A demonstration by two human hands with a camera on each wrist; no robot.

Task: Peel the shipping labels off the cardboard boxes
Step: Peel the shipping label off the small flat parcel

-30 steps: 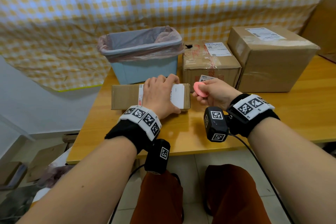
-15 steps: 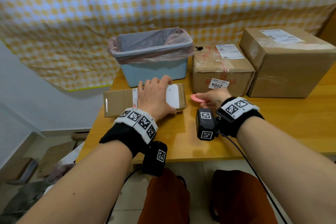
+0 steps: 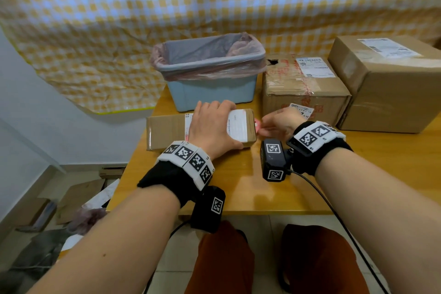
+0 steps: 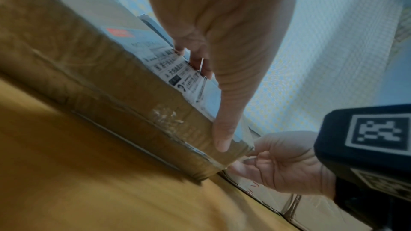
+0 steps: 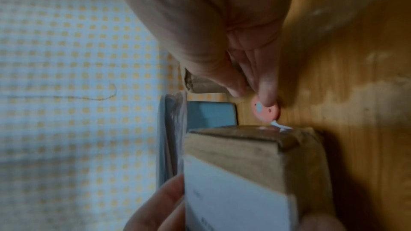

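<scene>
A flat cardboard box (image 3: 164,131) lies at the table's left front with a white shipping label (image 3: 238,124) across its top. My left hand (image 3: 212,124) holds it, fingers over the top and far edge, thumb (image 4: 222,138) down the near side. My right hand (image 3: 279,122) pinches a small round pink tool (image 3: 257,126) at the box's right end. In the right wrist view the pink tool (image 5: 265,111) shows a white tip touching the box's end face (image 5: 244,155), near the table surface. The label (image 5: 233,196) lies flat there.
A blue bin with a pink liner (image 3: 210,93) stands just behind the flat box. To its right are a medium box (image 3: 303,93) with a label (image 3: 315,68) and a large box (image 3: 393,93) with a label (image 3: 384,48). Checked cloth hangs behind the wooden table (image 3: 238,186).
My right hand has moved left and down, bringing the pink tool from the air to the right end of the flat box. My left hand has stayed on the box.
</scene>
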